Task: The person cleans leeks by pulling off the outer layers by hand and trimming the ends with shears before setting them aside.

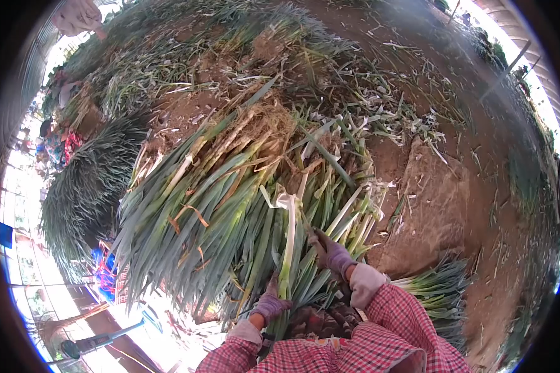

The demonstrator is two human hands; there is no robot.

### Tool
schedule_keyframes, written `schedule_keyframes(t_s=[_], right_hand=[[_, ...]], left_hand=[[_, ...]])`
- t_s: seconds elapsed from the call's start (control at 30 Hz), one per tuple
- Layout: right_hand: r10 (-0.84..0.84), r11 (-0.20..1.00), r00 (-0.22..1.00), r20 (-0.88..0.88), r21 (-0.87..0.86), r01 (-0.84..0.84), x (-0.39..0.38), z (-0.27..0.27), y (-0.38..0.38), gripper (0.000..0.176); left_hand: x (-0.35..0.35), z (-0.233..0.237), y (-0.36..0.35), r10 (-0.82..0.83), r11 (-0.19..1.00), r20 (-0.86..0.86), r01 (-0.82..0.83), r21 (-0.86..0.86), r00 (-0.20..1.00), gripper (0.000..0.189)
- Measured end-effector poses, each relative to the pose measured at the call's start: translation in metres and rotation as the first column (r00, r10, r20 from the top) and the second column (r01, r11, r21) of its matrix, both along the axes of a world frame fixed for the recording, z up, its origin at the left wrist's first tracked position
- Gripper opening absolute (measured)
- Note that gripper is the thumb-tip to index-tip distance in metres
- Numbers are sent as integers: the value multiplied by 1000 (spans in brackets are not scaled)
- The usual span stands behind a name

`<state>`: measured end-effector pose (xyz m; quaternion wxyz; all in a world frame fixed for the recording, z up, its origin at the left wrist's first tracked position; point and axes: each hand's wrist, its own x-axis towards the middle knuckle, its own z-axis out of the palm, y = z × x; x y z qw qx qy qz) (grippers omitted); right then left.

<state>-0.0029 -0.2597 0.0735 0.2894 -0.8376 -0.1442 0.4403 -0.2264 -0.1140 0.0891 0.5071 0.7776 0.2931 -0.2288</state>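
My left hand (pixel 269 304), in a purple glove, grips the lower green part of a leek (pixel 288 239) that stands upright in front of me, its white stalk end curling at the top. My right hand (pixel 331 253), also gloved in purple, is closed around a small knife-like tool whose blade lies against the leek's stalk. Both sleeves are red-and-white checked. Right behind the held leek lies a big pile of leeks (pixel 218 199) with roots and dry leaves.
Bare brown soil (pixel 429 205) strewn with leaf trimmings stretches to the right. A small bundle of cleaned leeks (pixel 438 289) lies by my right arm. More heaps of leeks (pixel 84 186) lie on the left, with people far off at the left edge.
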Motion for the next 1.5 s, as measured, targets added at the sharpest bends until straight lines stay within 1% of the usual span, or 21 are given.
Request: schedule_keyframes(t_s=[0.07, 0.13, 0.27, 0.33, 0.4, 0.47, 0.53, 0.6, 0.7, 0.77, 0.8, 0.87, 0.93, 1.0, 1.03, 1.1, 1.13, 1.2, 1.33, 1.4, 1.5], right_hand=[[30, 1000, 998, -64, 5, -29, 1, 5, 7, 104], [134, 990, 972, 193, 28, -142, -10, 3, 7, 60], [-71, 943, 987, 145, 331, 19, 16, -24, 11, 65], [36, 997, 986, -164, -66, -48, 15, 54, 29, 89], [305, 952, 951, 43, -52, -303, -2, 53, 8, 93], [116, 923, 991, 67, 362, -132, 6, 29, -24, 95], [-99, 908, 956, 276, 418, -27, 36, 16, -77, 68], [-392, 811, 918, -60, 448, 376, 56, 39, -97, 76], [-359, 916, 930, -84, 161, 368, 29, 88, -92, 75], [174, 983, 966, 193, -82, -161, -3, 103, -92, 72], [150, 974, 960, 235, 130, -184, -16, 74, -103, 70], [120, 965, 984, 133, 218, -147, -41, 79, -103, 60], [100, 992, 991, -85, -66, -106, -51, 114, -84, 66], [42, 999, 998, -49, 9, -41, -64, 73, -101, 72], [-14, 997, 1000, -14, 73, 15, -67, 60, -109, 79], [-2, 1000, 1000, -17, 8, 2, -66, 98, -87, 85], [25, 999, 1000, -11, -37, -26, -64, 110, -74, 92], [48, 998, 999, 17, 27, -48, -63, 105, -70, 98], [139, 990, 989, -44, -3, -139, -55, 114, -51, 109], [30, 996, 995, -94, 88, -22, -59, 109, -45, 109], [126, 992, 989, -76, 23, -124, -62, 85, -49, 108]], left_hand=[[-1, 3, 0, -2, 1000, 47, 2, -4, 999, 110], [4, 13, 6, -12, 1000, -66, 11, -25, 998, 112], [4, 16, 9, -121, 990, -206, 133, 44, 971, 113], [4, 34, 5, -146, 982, -218, 168, 89, 965, 109], [3, 50, 4, -136, 975, -232, 172, 141, 963, 105], [0, 60, 3, -289, 938, -126, 307, 161, 949, 98], [11, 71, -3, -292, 930, -115, 310, 196, 949, 92], [30, 32, -11, -332, 897, 116, 276, 345, 936, 86], [86, -35, -30, -396, 891, -48, 397, 219, 917, 71], [118, -75, -29, -254, 952, -368, 298, 66, 894, 65], [124, -95, -26, -253, 955, -353, 292, 61, 901, 65], [113, -126, -46, -285, 903, -244, 345, 255, 927, 69], [111, -93, -35, -309, 903, -211, 356, 242, 927, 70], [109, -83, -27, -388, 840, 223, 243, 485, 894, 63], [120, -70, 7, -493, 804, 246, 327, 497, 835, 53], [139, -65, 86, -256, 890, -82, 268, 369, 963, 45], [142, -75, 111, -34, 801, -179, 135, 584, 983, 50], [143, -120, 162, -55, 530, -40, 63, 846, 998, 63], [149, -133, 165, -53, 490, -58, 76, 868, 997, 77], [143, -118, 152, -39, 469, 46, -23, 883, 998, 72], [158, -100, 153, 53, 573, 32, -56, 818, 998, 79]])
